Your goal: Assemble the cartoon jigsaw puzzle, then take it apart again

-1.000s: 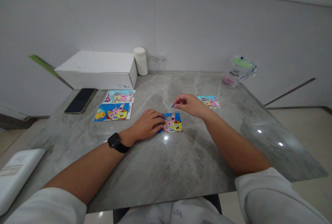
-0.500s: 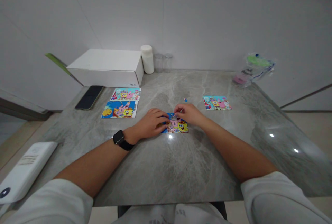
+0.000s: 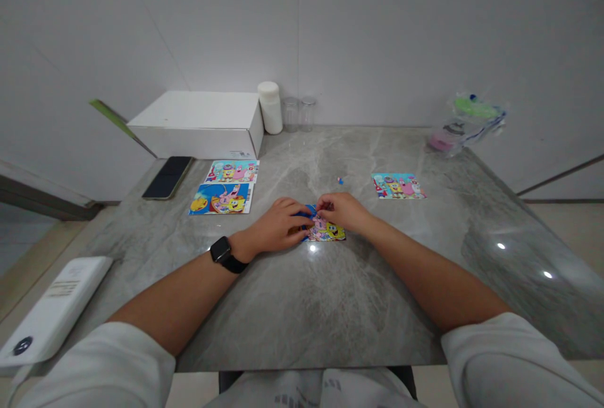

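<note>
A small cartoon picture (image 3: 330,230), seemingly a jigsaw puzzle, lies flat on the table in front of me. My left hand (image 3: 284,225) rests over its left side, fingers spread and tips touching it. At its top edge, my right hand (image 3: 340,211) has thumb and fingers pinched together; whatever they hold is too small or hidden to make out. Just beyond that hand lie tiny blue and red bits (image 3: 340,180), perhaps loose pieces. To the left is a card (image 3: 221,199) printed with a similar picture.
Another cartoon card (image 3: 233,171) lies behind the left one, and a third (image 3: 399,186) to the right. Left are a phone (image 3: 168,177), a white box (image 3: 198,124) and a white power bank (image 3: 61,307). A white bottle (image 3: 270,109), two clear glasses (image 3: 299,114) and a plastic bag (image 3: 465,128) stand farther back.
My right fingertips have come slightly nearer to me over the picture's top edge. My left hand stays in place on it. The whole view has shifted a little.
</note>
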A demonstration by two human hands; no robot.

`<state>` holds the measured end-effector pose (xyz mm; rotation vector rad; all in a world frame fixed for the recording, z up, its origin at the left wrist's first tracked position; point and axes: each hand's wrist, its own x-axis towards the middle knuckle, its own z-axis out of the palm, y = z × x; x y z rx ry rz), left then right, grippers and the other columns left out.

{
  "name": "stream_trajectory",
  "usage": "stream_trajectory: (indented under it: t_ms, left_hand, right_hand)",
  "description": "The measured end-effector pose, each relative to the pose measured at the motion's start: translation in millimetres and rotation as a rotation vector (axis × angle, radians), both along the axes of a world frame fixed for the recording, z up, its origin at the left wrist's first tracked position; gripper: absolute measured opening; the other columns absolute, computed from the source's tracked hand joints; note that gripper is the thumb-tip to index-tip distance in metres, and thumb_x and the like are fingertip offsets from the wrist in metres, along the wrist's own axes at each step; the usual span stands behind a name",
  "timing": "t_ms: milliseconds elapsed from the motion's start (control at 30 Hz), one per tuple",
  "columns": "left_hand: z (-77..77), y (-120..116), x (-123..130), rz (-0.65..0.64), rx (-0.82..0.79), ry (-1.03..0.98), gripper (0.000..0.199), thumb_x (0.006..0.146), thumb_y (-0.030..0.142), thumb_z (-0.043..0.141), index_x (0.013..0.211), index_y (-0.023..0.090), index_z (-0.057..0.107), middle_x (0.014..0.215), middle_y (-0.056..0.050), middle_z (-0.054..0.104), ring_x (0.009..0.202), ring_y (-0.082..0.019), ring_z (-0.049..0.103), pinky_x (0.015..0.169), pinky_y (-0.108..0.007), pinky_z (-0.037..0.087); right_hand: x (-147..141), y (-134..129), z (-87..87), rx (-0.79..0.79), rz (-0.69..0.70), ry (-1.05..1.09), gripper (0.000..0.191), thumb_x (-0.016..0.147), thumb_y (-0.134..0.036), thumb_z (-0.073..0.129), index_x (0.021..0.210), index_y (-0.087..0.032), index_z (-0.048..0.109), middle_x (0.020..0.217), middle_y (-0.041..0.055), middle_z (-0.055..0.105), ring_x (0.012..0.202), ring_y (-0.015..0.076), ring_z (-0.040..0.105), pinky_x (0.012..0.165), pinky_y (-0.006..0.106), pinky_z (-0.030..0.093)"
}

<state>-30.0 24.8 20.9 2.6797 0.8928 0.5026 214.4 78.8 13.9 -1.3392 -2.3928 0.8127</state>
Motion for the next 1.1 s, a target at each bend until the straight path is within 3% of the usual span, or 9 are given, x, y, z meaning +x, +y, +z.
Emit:
stream_trajectory:
  t_ms: [400, 700, 1100]
  left_hand:
    - [-4.4, 1, 0, -0.011, 0.034, -0.018, 0.028, 0.102, 0.037, 0.060, 0.123, 0.030, 0.076, 0.133, -0.006, 0.071, 0.123, -0.027, 0.060, 0.111, -0.048, 0.042]
    - [-4.2, -1, 0, -0.017, 0.005, -0.030, 0.027, 0.101, 0.039, 0.060, 0.121, 0.029, 0.075, 0.139, -0.004, 0.071, 0.127, -0.028, 0.059, 0.112, -0.050, 0.042]
    - [-5.4, -2, 1, -0.017, 0.002, -0.014, 0.030, 0.102, 0.040, 0.058, 0.127, 0.029, 0.073, 0.138, -0.006, 0.071, 0.129, -0.028, 0.059, 0.114, -0.050, 0.041]
  right_hand:
    - [-4, -4, 1.1, 0.137, 0.032, -0.140, 0.007, 0.088, -0.018, 0.074, 0.093, -0.020, 0.078, 0.090, 0.0032, 0.074, 0.084, 0.0167, 0.064, 0.076, 0.027, 0.042]
    - [7, 5, 13.3, 0.209, -0.066, -0.084, 0.005, 0.091, -0.018, 0.071, 0.090, -0.020, 0.076, 0.091, 0.0033, 0.075, 0.084, 0.0169, 0.063, 0.078, 0.028, 0.041]
    - [0, -2, 7.1, 0.169, 0.037, -0.202, 0.006, 0.090, -0.020, 0.072, 0.094, -0.020, 0.077, 0.092, 0.0041, 0.072, 0.086, 0.0172, 0.063, 0.076, 0.027, 0.041]
